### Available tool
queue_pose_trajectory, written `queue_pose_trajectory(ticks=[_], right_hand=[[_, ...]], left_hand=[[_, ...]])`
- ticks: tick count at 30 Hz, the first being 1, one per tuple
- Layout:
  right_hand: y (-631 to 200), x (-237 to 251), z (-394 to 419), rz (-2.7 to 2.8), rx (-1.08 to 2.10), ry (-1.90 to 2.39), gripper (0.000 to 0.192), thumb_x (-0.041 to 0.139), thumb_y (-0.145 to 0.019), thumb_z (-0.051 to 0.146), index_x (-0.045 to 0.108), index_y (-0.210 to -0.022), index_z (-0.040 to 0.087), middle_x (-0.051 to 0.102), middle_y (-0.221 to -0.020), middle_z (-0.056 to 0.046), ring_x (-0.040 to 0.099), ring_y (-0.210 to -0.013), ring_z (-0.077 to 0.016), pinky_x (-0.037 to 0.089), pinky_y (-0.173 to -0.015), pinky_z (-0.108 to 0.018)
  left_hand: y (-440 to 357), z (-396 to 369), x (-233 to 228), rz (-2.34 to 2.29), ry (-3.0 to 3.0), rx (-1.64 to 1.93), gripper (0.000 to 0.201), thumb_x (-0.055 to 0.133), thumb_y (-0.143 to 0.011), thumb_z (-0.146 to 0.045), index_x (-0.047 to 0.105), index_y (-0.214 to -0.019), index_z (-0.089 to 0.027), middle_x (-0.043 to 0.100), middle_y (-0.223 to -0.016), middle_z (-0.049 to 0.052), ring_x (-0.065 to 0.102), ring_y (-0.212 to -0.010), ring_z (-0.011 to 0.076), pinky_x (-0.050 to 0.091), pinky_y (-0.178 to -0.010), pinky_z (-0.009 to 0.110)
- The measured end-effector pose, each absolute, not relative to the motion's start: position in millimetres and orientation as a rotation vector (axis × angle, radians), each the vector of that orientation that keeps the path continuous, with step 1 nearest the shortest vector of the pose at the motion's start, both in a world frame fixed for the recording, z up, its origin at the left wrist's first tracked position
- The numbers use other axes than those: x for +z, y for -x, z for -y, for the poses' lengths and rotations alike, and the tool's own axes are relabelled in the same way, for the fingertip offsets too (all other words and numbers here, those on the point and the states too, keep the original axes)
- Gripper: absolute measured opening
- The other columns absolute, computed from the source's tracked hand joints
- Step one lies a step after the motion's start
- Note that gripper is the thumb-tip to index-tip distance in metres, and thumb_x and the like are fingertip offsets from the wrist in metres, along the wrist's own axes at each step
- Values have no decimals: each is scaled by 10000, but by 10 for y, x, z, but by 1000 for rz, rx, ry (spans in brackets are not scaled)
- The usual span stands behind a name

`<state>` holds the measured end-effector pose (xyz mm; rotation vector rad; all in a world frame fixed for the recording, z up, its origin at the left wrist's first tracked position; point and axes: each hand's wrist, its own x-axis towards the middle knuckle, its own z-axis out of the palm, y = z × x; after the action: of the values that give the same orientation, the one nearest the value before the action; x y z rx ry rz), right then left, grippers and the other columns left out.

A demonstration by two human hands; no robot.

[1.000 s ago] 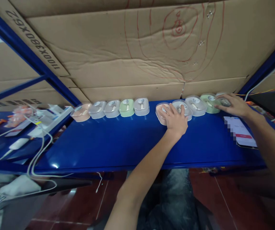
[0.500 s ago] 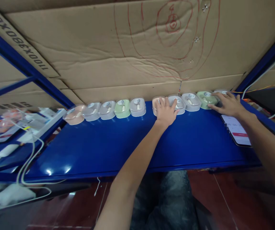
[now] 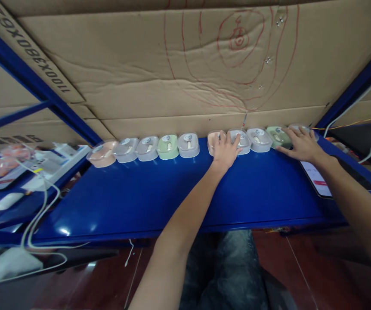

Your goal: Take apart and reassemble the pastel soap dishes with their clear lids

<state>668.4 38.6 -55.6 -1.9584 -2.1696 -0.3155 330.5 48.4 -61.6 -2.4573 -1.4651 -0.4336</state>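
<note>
A: What sits at the far left of the frame?

B: A white power strip (image 3: pixel 54 163) with white cables (image 3: pixel 40 206) trailing down to the lower left, on a side shelf.

A: And along the back of the glossy blue metal shelf (image 3: pixel 159 193)?

B: A row of small rounded plastic cases with clear lids, against the brown cardboard wall (image 3: pixel 185 77). Left of centre: a peach case (image 3: pixel 101 153), two grey ones, a pale green case (image 3: pixel 168 146) and a grey case (image 3: pixel 188 144), side by side. Then a small gap.

A: Where is the left hand?

B: The left hand (image 3: pixel 226 150) lies palm down just right of centre, fingers spread, covering a pinkish case (image 3: pixel 211 141) and touching the grey case next to it (image 3: pixel 242 140).

A: Further right?

B: Another grey case (image 3: pixel 259 139), then a green case (image 3: pixel 277 135). The right hand (image 3: pixel 300 145) rests flat in the upper right, fingers spread; its fingertips touch the green case and it lies over the last clear-lidded case (image 3: pixel 301 128).

A: Anything beside it?

B: A smartphone with a lit white screen (image 3: pixel 317 183) lies flat on the shelf, just under the right wrist.
</note>
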Motion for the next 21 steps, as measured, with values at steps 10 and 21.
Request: queue_pose_trajectory(ticks=[10,21], right_hand=[[-5495,-305,-171,2264,-359,1459,720,574,-1037,631,526,-1609,195,526,-1675,-251,487,-1548,-480,339,-1249,-733],[-3926,-422,10,2435,-154,1052,704,555,-1064,514,449,-1675,181,461,-1739,-226,395,-1631,-469,331,-1313,-740]], left_hand=[[-3200,-459,-514,1366,2485,-463,665,494,-1150,-486,387,-1744,-207,451,-1742,219,399,-1639,441,312,-1338,617],[-1482,-334,-356,1253,2493,-544,515,384,-1125,-273,603,-1529,-39,557,-1645,255,360,-1661,404,256,-1382,626]])
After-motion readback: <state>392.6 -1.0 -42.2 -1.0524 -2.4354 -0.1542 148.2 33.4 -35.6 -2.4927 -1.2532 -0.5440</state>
